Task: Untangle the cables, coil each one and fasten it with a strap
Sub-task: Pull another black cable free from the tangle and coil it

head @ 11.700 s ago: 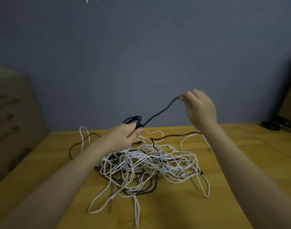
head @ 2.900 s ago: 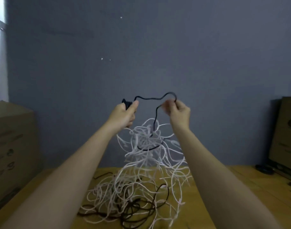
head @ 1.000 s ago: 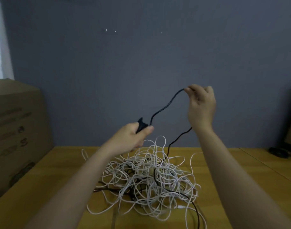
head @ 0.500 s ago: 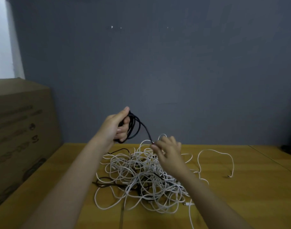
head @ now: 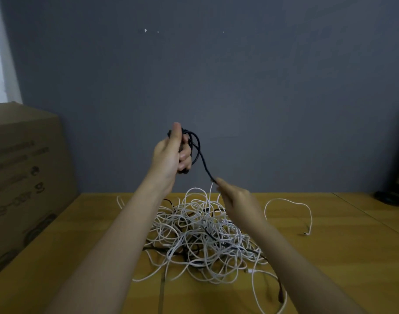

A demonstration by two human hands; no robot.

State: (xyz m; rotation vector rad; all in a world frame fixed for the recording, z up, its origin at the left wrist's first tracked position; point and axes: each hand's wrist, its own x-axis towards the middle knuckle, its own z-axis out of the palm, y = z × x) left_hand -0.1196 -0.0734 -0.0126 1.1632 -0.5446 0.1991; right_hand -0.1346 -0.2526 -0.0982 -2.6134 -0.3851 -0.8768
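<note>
Wooden table (head: 80, 245), grey wall. Our left hand (head: 171, 155) grips black cable coil (head: 194, 143) at 12 o'clock above white cable tangle (head: 200, 234); right hand (head: 237, 198), blurred, seemingly pinches its strand.

Both forearms bare, no sleeves; left hand (head: 171, 155), right hand (head: 238, 197) ungloved.

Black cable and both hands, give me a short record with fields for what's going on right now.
left hand: holds black cable loops, raised
right hand: pinches the same cable lower down
cable between hands: one sloping strand
pile: white and dark cables, tangled, on table
strap: none seen
box: left of the table
</note>
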